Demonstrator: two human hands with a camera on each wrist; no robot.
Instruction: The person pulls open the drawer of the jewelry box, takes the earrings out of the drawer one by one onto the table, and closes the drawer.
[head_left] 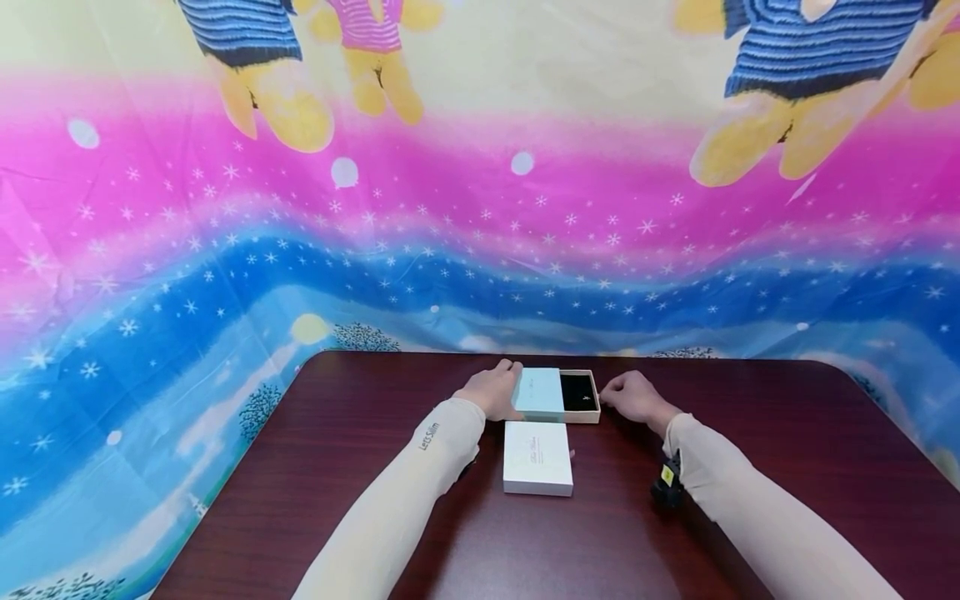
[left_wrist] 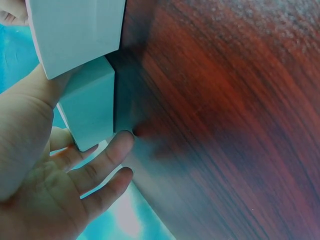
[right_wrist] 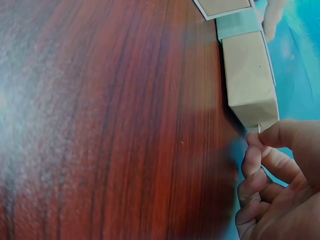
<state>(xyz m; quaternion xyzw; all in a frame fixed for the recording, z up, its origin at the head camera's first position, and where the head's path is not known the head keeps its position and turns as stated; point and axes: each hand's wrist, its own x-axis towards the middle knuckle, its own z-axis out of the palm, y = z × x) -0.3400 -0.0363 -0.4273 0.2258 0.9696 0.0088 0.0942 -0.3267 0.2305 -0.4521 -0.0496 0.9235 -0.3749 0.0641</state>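
Note:
A pale blue drawer-style jewelry box point(head_left: 538, 392) lies on the table, its cream drawer point(head_left: 592, 419) partly out to the right. Black lining point(head_left: 574, 390) fills the drawer, with a small shiny piece point(head_left: 587, 398) on it. My left hand point(head_left: 491, 390) holds the box's sleeve at its left end; in the left wrist view the thumb and fingers reach around the pale blue end point(left_wrist: 92, 107). At the drawer's right end, my right hand point(head_left: 633, 396) pinches a small pull tab point(right_wrist: 259, 127) between thumb and index finger, most of the tab hidden by the fingertips.
Just in front of the blue box sits a closed white box point(head_left: 537, 458) with faint lettering on top and a small ribbon tab on its right side. Both stand on a dark reddish wooden table point(head_left: 360, 450). A printed cloth point(head_left: 480, 250) hangs behind the table's far edge.

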